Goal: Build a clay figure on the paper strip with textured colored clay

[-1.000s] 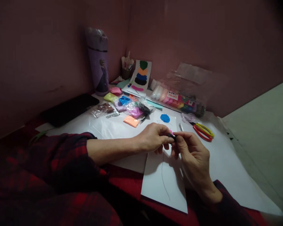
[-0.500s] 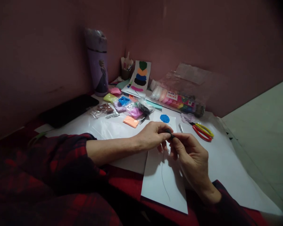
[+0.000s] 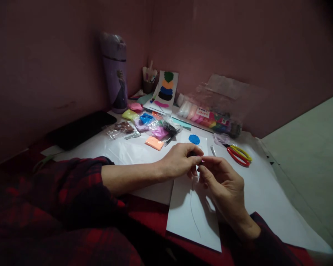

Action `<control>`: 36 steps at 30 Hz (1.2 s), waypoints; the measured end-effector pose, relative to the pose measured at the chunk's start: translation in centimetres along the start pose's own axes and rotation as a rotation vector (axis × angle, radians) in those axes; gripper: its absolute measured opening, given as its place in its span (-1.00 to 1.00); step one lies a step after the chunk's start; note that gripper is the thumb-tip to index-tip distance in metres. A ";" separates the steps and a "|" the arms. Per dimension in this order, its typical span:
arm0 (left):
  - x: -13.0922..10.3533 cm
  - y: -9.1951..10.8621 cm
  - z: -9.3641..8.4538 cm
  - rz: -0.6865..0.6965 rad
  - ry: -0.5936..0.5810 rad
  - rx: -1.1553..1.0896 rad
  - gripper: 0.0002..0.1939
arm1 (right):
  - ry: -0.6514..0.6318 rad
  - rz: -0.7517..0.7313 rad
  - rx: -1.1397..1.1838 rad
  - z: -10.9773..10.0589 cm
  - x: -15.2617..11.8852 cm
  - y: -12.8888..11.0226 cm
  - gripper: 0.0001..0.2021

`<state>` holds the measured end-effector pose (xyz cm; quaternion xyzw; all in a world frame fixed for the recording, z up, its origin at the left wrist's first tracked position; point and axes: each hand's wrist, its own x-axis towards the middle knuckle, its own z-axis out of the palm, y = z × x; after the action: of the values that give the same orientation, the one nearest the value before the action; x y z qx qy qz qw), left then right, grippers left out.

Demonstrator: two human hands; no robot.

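Clay [image 3: 192, 153] is pinched by the left hand [image 3: 179, 159] and right hand [image 3: 227, 184] over the near paper [image 3: 180, 218], less exposed than a moment ago; shaping is seemingly being continued.

White paper [image 3: 269, 199] free right of fingers [image 3: 218, 162], scissors [image 3: 240, 153] beyond, packets [image 3: 158, 132] ahead left, shadowed gap beneath unclear

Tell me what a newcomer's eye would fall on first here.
First, the left hand and right hand, close together above a white sheet, with a small dark lump between them. Then the tall purple bottle standing at the back left, and the red and yellow scissors lying at the right.
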<state>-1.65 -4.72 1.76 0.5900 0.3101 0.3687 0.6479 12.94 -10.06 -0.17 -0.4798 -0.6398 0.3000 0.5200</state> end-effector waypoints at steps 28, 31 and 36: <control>-0.1 0.3 -0.1 0.038 0.018 -0.112 -0.81 | 0.127 -0.075 -0.271 -0.4 0.2 0.2 -0.91; -0.1 0.6 -0.2 0.020 0.035 -0.123 -0.86 | 0.180 -0.050 -0.228 -0.5 0.4 0.3 -0.90; 0.0 0.5 -0.2 0.044 -0.005 -0.078 -0.93 | 0.118 -0.003 -0.099 -0.2 0.4 0.2 -0.93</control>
<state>-1.88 -4.60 2.21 0.5721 0.2808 0.3931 0.6628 13.21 -9.68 -0.09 -0.5207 -0.6231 0.2382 0.5328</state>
